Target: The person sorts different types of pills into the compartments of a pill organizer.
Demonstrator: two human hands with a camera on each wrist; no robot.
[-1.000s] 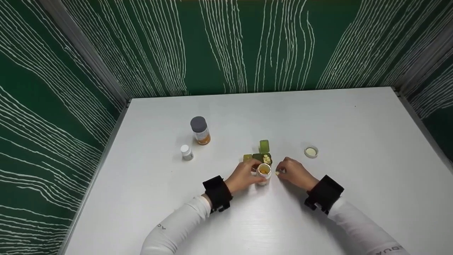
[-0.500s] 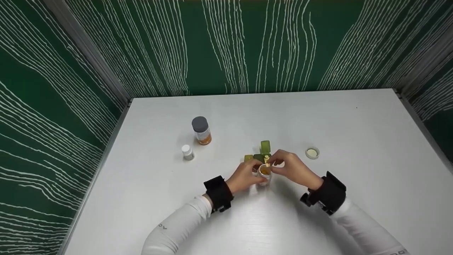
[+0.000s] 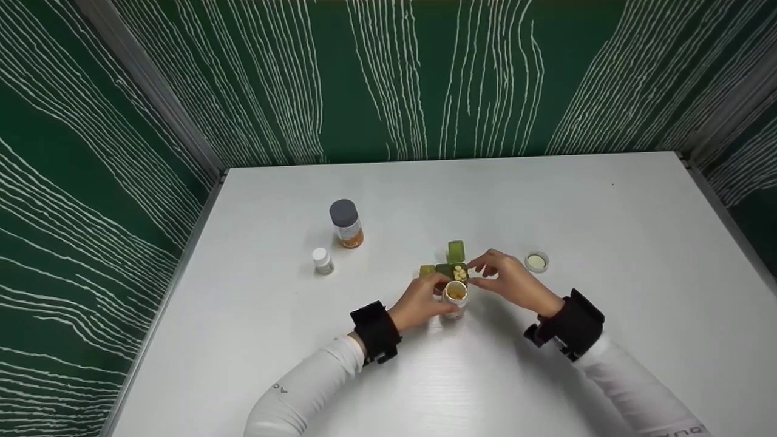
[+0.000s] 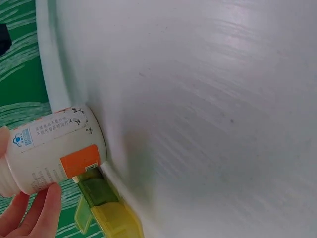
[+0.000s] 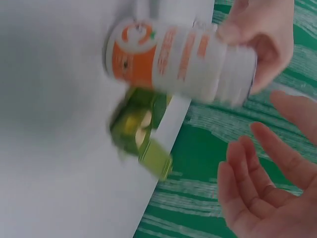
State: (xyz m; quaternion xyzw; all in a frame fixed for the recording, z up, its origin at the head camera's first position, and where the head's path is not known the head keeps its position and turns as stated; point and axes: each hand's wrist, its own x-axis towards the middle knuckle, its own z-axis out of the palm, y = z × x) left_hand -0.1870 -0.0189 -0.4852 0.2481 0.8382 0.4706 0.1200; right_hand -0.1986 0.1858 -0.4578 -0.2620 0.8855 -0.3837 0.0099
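Observation:
My left hand (image 3: 419,303) grips a white pill bottle (image 3: 456,296) with an orange-and-white label, held tilted and uncapped. Yellowish tablets show in its mouth. Just behind it sits a small green and yellow pill organizer (image 3: 443,270); its right compartment has its lid (image 3: 456,251) up and holds several pale yellow tablets (image 3: 460,273). Right of that compartment is my right hand (image 3: 513,282), fingers slightly bent and apart. In the right wrist view, nothing shows between the fingers of the right hand (image 5: 277,183). The left wrist view shows thumb and fingers around the bottle (image 4: 54,148).
Behind the right hand lies a round bottle cap (image 3: 536,262), inside facing up. To the left stand a grey-lidded clear bottle (image 3: 347,224) with orange at its base and a small white bottle (image 3: 323,261). Green, white-streaked panels (image 3: 376,85) border the white table (image 3: 273,200).
The right hand brought a tablet from beside the bottle to the open compartment and let it go, then drew back right with its fingers parted. The left hand has kept the bottle nearly still.

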